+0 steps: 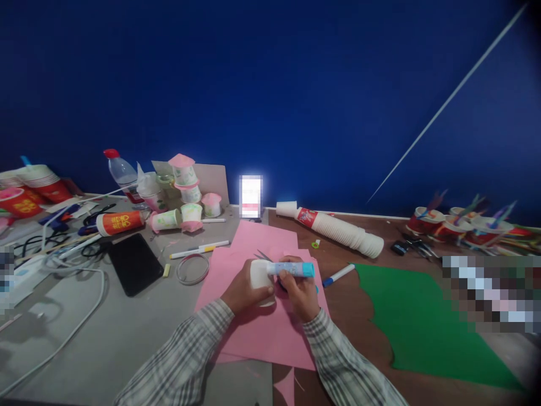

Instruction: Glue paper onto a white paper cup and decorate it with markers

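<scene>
My left hand (pixel 244 290) is closed round a white paper cup (pixel 259 275) lying on its side over pink paper sheets (pixel 262 327). My right hand (pixel 301 290) grips a light blue glue stick (pixel 291 269), held level with its white end against the cup. Scissor tips (pixel 264 256) show just behind the cup. A blue-capped marker (pixel 338 275) lies to the right of my right hand.
A green sheet (pixel 422 321) lies to the right. A sleeve of stacked white cups (pixel 342 228) lies behind. At the left are a black tablet (pixel 134 262), a tape ring (pixel 193 268), decorated cups (pixel 186 197), a bottle (pixel 120 169), cables and a white marker (pixel 198 249).
</scene>
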The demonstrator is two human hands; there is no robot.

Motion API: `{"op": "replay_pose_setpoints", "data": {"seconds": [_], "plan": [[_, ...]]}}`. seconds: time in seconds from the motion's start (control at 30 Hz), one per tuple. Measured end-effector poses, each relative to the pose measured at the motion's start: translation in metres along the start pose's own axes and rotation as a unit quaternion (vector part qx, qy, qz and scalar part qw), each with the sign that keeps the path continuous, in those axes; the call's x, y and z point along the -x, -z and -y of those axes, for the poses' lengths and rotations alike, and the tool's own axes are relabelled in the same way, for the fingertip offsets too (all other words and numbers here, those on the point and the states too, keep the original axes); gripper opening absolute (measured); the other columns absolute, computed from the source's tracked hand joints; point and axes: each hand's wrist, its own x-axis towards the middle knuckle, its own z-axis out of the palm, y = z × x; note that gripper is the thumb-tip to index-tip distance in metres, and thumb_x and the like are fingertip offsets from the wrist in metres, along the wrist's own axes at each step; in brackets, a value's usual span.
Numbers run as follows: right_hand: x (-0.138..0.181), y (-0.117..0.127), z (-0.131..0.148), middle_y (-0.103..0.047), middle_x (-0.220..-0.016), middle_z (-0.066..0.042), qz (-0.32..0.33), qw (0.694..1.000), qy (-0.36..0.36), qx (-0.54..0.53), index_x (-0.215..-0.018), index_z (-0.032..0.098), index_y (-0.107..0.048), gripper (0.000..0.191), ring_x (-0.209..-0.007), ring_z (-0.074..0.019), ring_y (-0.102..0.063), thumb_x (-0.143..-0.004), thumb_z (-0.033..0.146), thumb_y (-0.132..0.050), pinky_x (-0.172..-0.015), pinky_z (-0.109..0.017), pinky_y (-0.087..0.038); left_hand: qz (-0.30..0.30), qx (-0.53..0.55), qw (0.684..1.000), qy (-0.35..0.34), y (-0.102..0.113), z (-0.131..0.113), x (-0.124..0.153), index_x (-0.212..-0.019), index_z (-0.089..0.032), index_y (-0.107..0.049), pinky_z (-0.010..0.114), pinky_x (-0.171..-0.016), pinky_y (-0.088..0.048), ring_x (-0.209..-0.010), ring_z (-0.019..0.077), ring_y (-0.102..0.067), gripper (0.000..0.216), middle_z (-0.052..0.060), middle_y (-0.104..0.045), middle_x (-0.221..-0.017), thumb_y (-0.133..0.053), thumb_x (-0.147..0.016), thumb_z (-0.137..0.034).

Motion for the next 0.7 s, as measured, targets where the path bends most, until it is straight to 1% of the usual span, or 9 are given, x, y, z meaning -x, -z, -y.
{"op": "replay_pose_setpoints", "data": {"seconds": [0.1,0.27,0.4,0.53,0.7], "plan": [[0.0003,-0.0002,0.0031,-0.058,-0.064,0.001,0.002,1.000,-0.001,0.006,-0.075,0.021,-0.063,0.016,-0.058,-0.0175,-0.054,-0.061,0.028,-0.064,-0.058,-0.031,-0.050,0.003,0.004,1.000,-0.005,0.0001,0.0005,-0.0002,-0.099,-0.019,-0.048,0.036,-0.076,-0.047,-0.089,0.0241,-0.057,0.054,0.003,-0.060,-0.094,-0.072,-0.051,-0.027],[0.0002,-0.0010,0.0031,-0.060,-0.068,0.000,0.002,1.000,0.006,0.009,-0.075,0.021,-0.062,0.014,-0.059,-0.0176,-0.055,-0.063,0.028,-0.063,-0.057,-0.030,-0.050,0.005,0.007,1.000,-0.005,0.0001,-0.0016,0.0010,-0.098,-0.019,-0.047,0.036,-0.075,-0.047,-0.087,0.0231,-0.057,0.053,0.002,-0.060,-0.093,-0.071,-0.051,-0.025],[-0.0018,0.0004,-0.0003,-0.061,-0.068,0.000,-0.002,1.000,0.008,0.020,-0.076,0.021,-0.062,0.014,-0.060,-0.0177,-0.056,-0.063,0.027,-0.062,-0.058,-0.030,-0.049,0.022,0.023,0.999,-0.004,0.0005,-0.0009,0.0025,-0.099,-0.020,-0.045,0.034,-0.071,-0.048,-0.083,0.0220,-0.057,0.054,0.002,-0.059,-0.092,-0.071,-0.053,-0.025],[-0.0047,0.0025,-0.0020,-0.061,-0.066,0.000,-0.015,0.999,-0.008,0.028,-0.072,0.019,-0.062,0.015,-0.059,-0.0173,-0.055,-0.061,0.030,-0.062,-0.057,-0.030,-0.048,0.026,0.008,1.000,-0.009,0.0013,0.0003,0.0036,-0.100,-0.020,-0.045,0.034,-0.070,-0.047,-0.081,0.0213,-0.056,0.054,0.002,-0.058,-0.093,-0.071,-0.052,-0.023],[-0.0068,0.0054,-0.0058,-0.060,-0.062,0.001,-0.012,0.999,-0.040,0.012,-0.072,0.017,-0.063,0.017,-0.055,-0.0156,-0.054,-0.061,0.031,-0.064,-0.053,-0.027,-0.046,0.029,0.000,1.000,-0.008,0.0014,-0.0011,0.0045,-0.101,-0.020,-0.044,0.035,-0.075,-0.046,-0.085,0.0217,-0.055,0.057,0.003,-0.057,-0.094,-0.072,-0.051,-0.020]]}}
